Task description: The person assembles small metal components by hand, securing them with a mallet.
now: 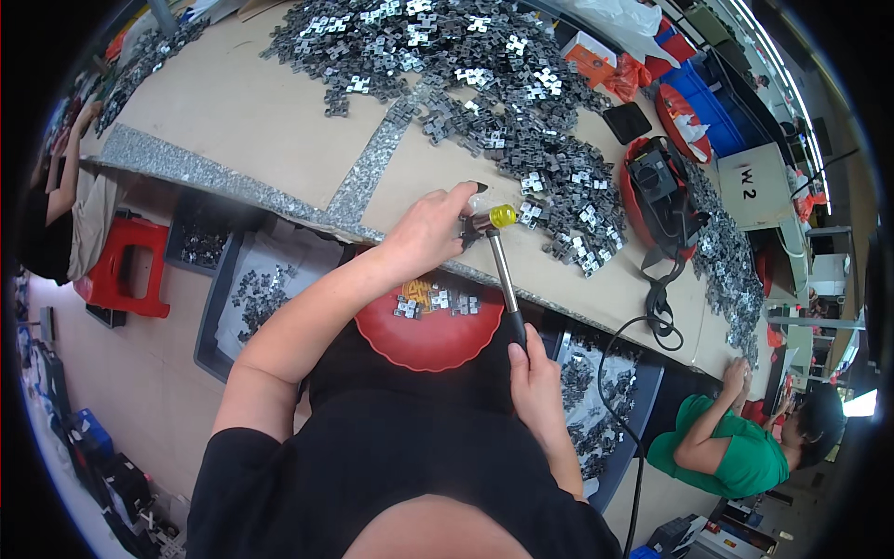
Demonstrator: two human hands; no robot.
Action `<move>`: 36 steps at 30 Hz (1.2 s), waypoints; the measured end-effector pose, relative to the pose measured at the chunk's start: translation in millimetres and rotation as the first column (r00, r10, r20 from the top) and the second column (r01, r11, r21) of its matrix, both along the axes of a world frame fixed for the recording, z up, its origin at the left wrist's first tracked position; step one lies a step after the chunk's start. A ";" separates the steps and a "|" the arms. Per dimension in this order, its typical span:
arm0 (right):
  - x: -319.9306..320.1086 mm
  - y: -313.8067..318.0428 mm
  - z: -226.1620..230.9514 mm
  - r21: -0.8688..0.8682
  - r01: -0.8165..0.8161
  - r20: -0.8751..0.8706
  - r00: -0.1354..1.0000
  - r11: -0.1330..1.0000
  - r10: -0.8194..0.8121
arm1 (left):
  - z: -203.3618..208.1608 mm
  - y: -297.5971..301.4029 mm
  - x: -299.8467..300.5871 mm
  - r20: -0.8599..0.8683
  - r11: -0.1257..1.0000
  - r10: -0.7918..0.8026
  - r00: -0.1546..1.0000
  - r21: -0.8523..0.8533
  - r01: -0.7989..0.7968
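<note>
My right hand (537, 380) is wrapped round the black grip of a hammer (504, 272) with a metal shaft and a yellow striking face. The hammer's head is above the table's near edge, close beside the fingers of my left hand (428, 233). Those fingers are curled together at the edge; a small dark piece shows beneath them, but the hammer head partly hides what they grip. Just beyond lies a big spread of small metal pieces (531, 140), dark and silvery. On my lap, below the left forearm, a red scalloped bowl (428, 347) holds several such pieces.
To the right, a red bowl (629, 207) holds a black device with a strap and cable. Grey bins (220, 321) with metal pieces stand below the table, near a red stool (130, 265). A person in green (736, 452) works at the right; another person's arm (65, 168) shows at left.
</note>
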State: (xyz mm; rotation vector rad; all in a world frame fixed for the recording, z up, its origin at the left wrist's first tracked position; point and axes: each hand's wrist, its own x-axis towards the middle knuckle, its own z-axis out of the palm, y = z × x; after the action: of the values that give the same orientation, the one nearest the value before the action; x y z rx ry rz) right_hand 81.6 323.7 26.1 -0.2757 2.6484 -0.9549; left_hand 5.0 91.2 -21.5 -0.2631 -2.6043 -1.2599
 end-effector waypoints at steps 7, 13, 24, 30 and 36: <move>8.9 17.2 -1.6 -0.337 0.113 0.035 0.994 0.935 -0.107 | 19.3 -1.5 24.2 0.028 0.979 -0.199 0.980 -0.041 0.200; 1.1 15.5 -3.1 -0.400 0.147 0.096 0.988 0.905 -0.118 | 9.8 -25.5 -2.4 -0.180 0.997 0.005 0.984 -0.072 -0.019; -2.2 13.3 -11.9 -0.394 0.124 0.105 0.991 0.911 -0.089 | 6.8 -56.9 -73.1 -0.044 0.891 0.428 0.903 -0.147 -0.430; -5.4 12.5 -8.9 -0.332 0.106 0.104 0.992 0.937 -0.075 | 8.0 -32.6 -21.8 -0.089 0.986 0.142 0.986 -0.075 -0.149; -5.8 3.1 -7.2 -0.198 0.023 -0.003 1.000 0.980 -0.024 | 7.2 -10.2 -13.1 -0.099 0.999 0.003 0.995 -0.050 -0.008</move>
State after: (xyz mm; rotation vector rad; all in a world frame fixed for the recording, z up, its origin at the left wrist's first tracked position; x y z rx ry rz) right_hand 75.8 326.8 18.9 -0.2927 2.5688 -1.2303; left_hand -8.1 81.0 -14.3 -0.3194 -2.5537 -1.1501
